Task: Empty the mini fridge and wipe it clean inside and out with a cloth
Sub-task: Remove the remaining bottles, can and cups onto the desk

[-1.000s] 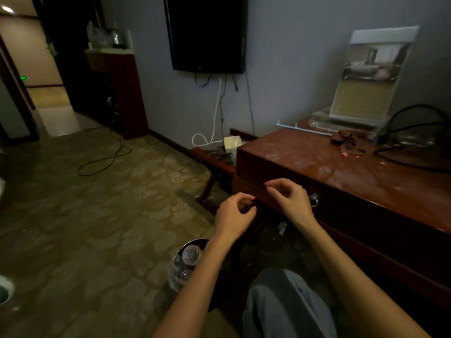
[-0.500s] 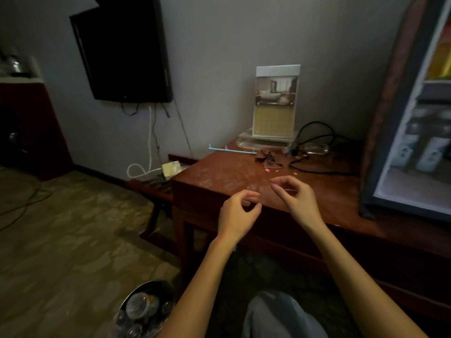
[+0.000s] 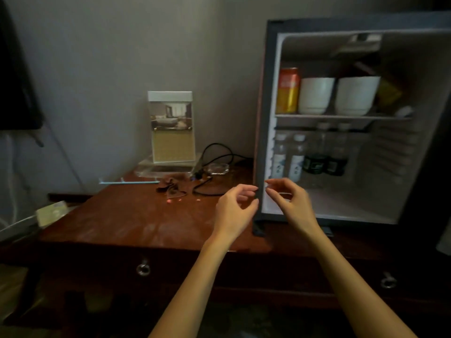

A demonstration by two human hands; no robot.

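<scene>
The mini fridge (image 3: pixel 264 123) stands open on the right of a wooden desk (image 3: pixel 136 220). Its upper shelf carries an orange can (image 3: pixel 288 90), two white bowls (image 3: pixel 316 95) and a yellow packet (image 3: pixel 388 93). Several water bottles (image 3: pixel 296 157) stand on the lower level. My left hand (image 3: pixel 234 211) hovers in front of the fridge's lower left corner, fingers loosely curled and holding nothing. My right hand (image 3: pixel 291 201) hangs beside it before the fridge floor, fingers also loosely curled and empty. No cloth is in view.
A standing display card (image 3: pixel 172 126) on a clear base sits at the back of the desk. Black cables (image 3: pixel 214 154), a glass ashtray (image 3: pixel 217 168) and small scraps lie near it. Drawer ring pulls (image 3: pixel 143 268) hang on the desk front. A dark TV edge shows at top left.
The view has swung right from the floor and desk to face the open fridge. Both hands stayed raised together and now sit in front of the fridge's lower left corner.
</scene>
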